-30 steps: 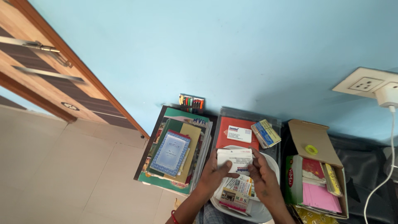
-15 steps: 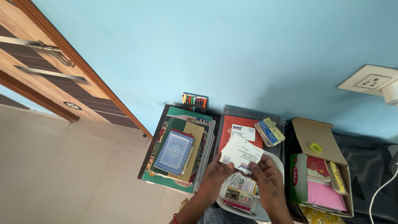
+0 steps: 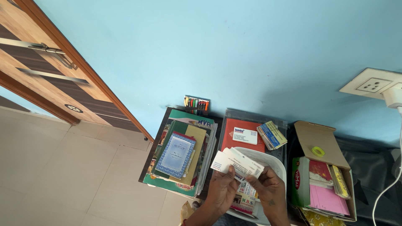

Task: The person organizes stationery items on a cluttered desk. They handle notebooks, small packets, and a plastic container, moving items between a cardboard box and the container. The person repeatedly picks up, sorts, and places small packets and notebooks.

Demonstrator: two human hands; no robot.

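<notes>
Head view, looking down along a pale blue wall toward a beige tiled floor. A wood-grain door with a metal handle is standing at upper left; a white wall socket with a plug and cable is showing at right. Against the wall, a dark low table is carrying a stack of books, a blue booklet lying on top, with a small rack of coloured pens behind it. Beside the stack, a red folder is bearing one white card, and a bundle of cards is lying just to its right. An open cardboard box farther right is holding pink and red papers and a yellow-green tape roll.

Compared with half a second earlier, the white cards are being spread into a wider, flatter fan, shifted leftward and slightly lower; the camera is tilting a little, so the socket is sitting lower in the frame.

The left hand is pinching the left part of the fan of white business cards, fingers curled closed on it; the right hand is gripping the fan's right end between thumb and fingertips. The fan is hovering above the white plastic tub, which is containing more printed cards.
</notes>
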